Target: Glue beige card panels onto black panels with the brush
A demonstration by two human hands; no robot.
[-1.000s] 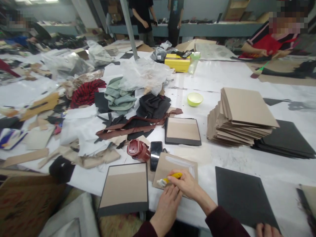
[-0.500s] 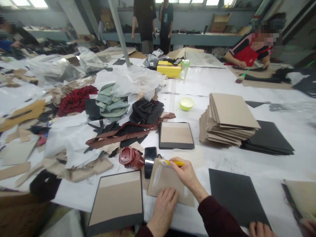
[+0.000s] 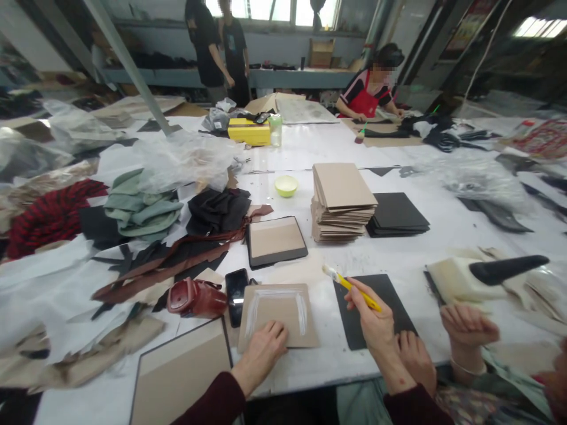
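Observation:
My left hand (image 3: 264, 348) lies with its fingers stretched over the lower edge of a tan board (image 3: 277, 307). White wet-looking strokes run along the left, top and right of that board. Held in my right hand (image 3: 371, 316) is a yellow-handled brush (image 3: 354, 288), its pale bristles up and to the left, in the air over the edge of a black sheet (image 3: 357, 330). A black phone (image 3: 237, 292) touches or nearly touches the board's left side, beside a dark red lidded cup (image 3: 195, 297). Another tan panel with a dark border (image 3: 181, 366) lies at lower left.
A co-worker's hands (image 3: 469, 324) are close on my right, one resting by the black sheet, near a white container (image 3: 460, 280) with a black handle over it. Behind stand a stack of tan boards (image 3: 343, 186), black sheets (image 3: 398, 212) and a yellow-green bowl (image 3: 286, 186). Fabric scraps (image 3: 217, 209) crowd the left.
My right hand has lifted the brush off the board and moved right. The white strokes now also cover the board's top and right side. The view has turned right.

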